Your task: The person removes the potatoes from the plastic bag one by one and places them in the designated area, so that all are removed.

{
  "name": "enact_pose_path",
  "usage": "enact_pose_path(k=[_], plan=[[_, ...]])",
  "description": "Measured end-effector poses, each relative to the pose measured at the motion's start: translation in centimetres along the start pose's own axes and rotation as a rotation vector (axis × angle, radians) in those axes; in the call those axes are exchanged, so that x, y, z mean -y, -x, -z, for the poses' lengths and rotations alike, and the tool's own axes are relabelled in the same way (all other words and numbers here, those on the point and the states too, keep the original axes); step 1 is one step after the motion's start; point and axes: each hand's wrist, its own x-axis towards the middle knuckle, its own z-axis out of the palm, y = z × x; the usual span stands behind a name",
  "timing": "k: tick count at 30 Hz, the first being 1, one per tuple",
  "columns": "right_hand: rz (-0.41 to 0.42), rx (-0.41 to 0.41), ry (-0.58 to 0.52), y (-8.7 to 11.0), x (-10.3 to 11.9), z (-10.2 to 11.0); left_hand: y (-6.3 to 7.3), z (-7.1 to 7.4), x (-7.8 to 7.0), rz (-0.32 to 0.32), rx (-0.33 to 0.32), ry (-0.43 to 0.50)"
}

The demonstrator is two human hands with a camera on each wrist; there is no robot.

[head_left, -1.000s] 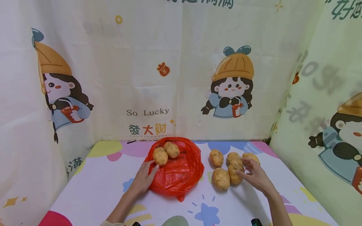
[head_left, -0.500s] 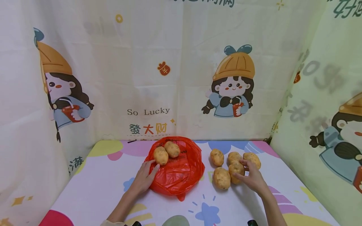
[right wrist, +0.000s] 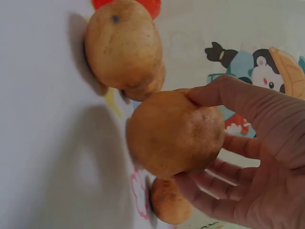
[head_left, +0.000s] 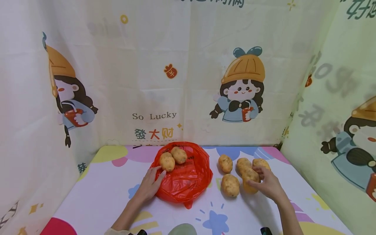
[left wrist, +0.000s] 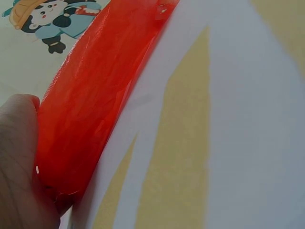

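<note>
A red plastic bag (head_left: 185, 182) lies spread on the table with its mouth open, two potatoes (head_left: 166, 162) resting at its back left. My left hand (head_left: 150, 186) holds the bag's left rim; in the left wrist view the thumb (left wrist: 19, 143) lies against the red plastic (left wrist: 90, 105), the other fingers mostly hidden. On the right, my right hand (head_left: 268, 184) grips a potato (head_left: 250, 181) between thumb and fingers. Up close, this potato (right wrist: 174, 133) appears just off the table, its shadow falling beside it. Several more potatoes (head_left: 230, 185) lie around it.
One potato (head_left: 225, 164) lies between the bag and the others; another (head_left: 260, 163) lies behind my right hand. The table (head_left: 97, 195) has a patterned cover. A printed cloth (head_left: 194, 98) hangs behind it and at both sides.
My right hand has closed its fingers on the near potato and shifted it slightly right, away from the neighbouring potato. The left hand and bag have stayed in place.
</note>
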Motion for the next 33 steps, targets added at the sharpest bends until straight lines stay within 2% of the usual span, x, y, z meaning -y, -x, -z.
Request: enact_pose_path(k=[4,9,14,20,24,26,30,33], plan=[[-0.07,0.064,0.035,-0.1,0.2,0.5,-0.1,0.1,0.1,0.006,0.004,-0.003],[-0.109,0.105,0.056,-0.4,-0.1,0.2,-0.1,0.3,0.1,0.012,0.004,-0.002],[-0.111,0.111,0.068,-0.7,-0.3,0.0,-0.2,0.5,0.0,0.009,-0.001,0.002],[-0.057,0.111,0.118,-0.9,-0.1,-0.2,-0.2,0.8,0.0,-0.003,-0.005,-0.001],[-0.018,0.078,0.171,-0.7,0.3,-0.2,-0.2,0.8,-0.1,-0.001,-0.01,0.007],[0.024,0.022,0.182,-0.5,0.8,-0.4,-0.1,0.7,-0.1,0.004,-0.006,0.008],[0.129,-0.106,0.142,0.0,2.6,-1.2,0.1,0.5,-0.2,0.015,0.0,0.007],[0.184,-0.137,0.078,0.1,4.8,-2.1,0.2,0.3,-0.3,0.004,-0.004,0.007]])
